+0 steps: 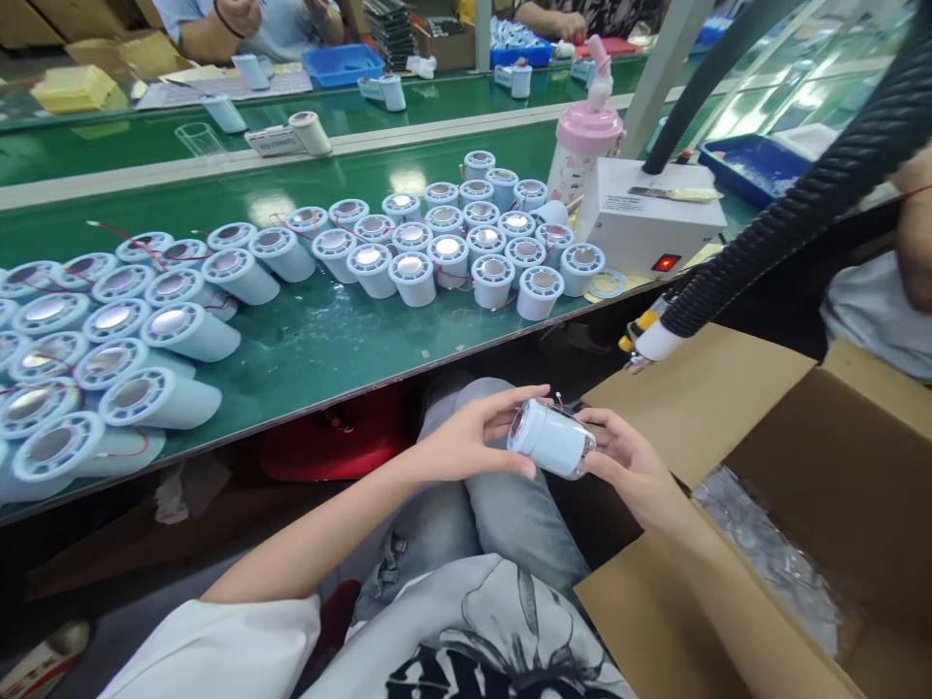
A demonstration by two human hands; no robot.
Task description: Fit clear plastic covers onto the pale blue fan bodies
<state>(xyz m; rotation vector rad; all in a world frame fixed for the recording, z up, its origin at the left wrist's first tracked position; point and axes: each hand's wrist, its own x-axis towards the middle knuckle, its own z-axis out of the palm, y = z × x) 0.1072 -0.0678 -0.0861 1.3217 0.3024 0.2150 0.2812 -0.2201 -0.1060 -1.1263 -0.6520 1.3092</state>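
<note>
Above my lap, a light blue cylinder point(554, 442) lies tilted on its side between my two hands. My left hand point(484, 442) grips its left end, with the thumb below and the fingers above. At the right end, which has a clear plastic piece around it, my right hand point(627, 464) holds on with thumb and fingers. A thin wire shows at the top of the cylinder. Many similar light blue cylinders point(414, 279) with silvery round tops and red wires stand on the green table point(342, 340), more of them leaning at the left.
An open cardboard box point(822, 456) with clear plastic pieces point(772, 553) is at my right. A black flexible hose point(793, 204) hangs over it. Behind are a white device point(648, 218), a pink bottle point(586, 146) and a blue tray point(342, 66). People sit across and at the right.
</note>
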